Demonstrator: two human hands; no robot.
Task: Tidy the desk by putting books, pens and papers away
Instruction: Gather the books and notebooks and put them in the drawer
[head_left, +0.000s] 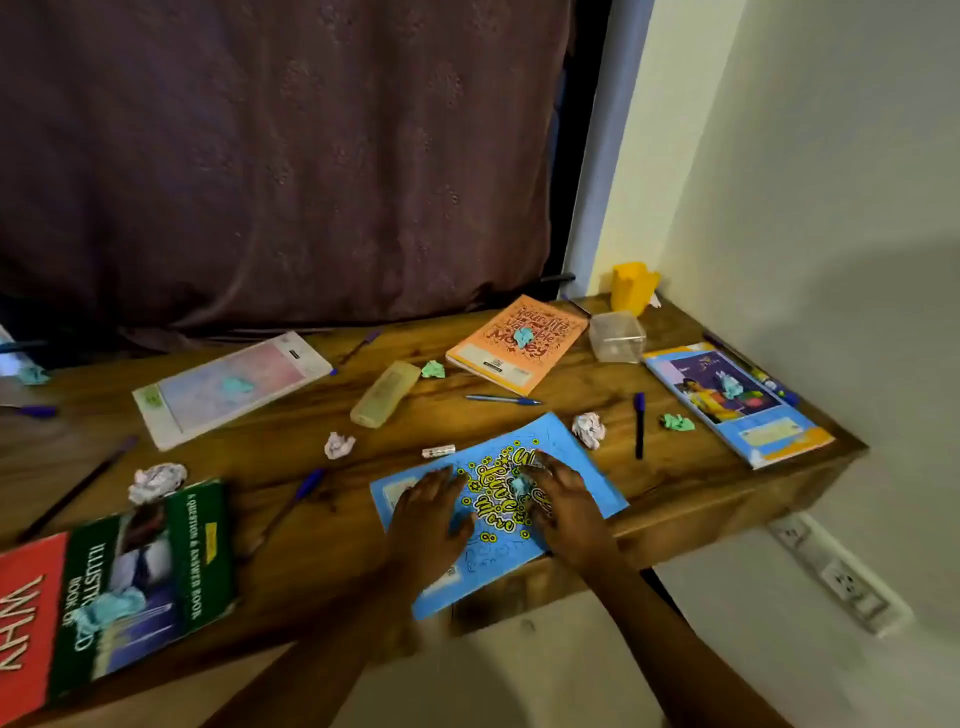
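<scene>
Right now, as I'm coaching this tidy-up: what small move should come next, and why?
Probably the right hand should pinch the teal paper wad off the blue notebook. The wad lies on the cover between both hands, the left hand flat beside it; lifting the notebook first might tip it off.

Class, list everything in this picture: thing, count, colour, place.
desk: one, brown, by wall
blue notebook: one, blue, front edge
orange notebook: one, orange, back right
pink pad: one, pink-white, back left
illustrated book: one, green and red, front left
picture notebook: one, blue-yellow, right end
pencil case: one, pale yellow, middle
yellow cup: one, yellow, back right corner
clear box: one, transparent, beside yellow cup
pens: several, blue, scattered
paper balls: many, white or green, on desk and books
curtain: one, dark, behind
left hand: one, on blue notebook
right hand: one, on blue notebook
</scene>
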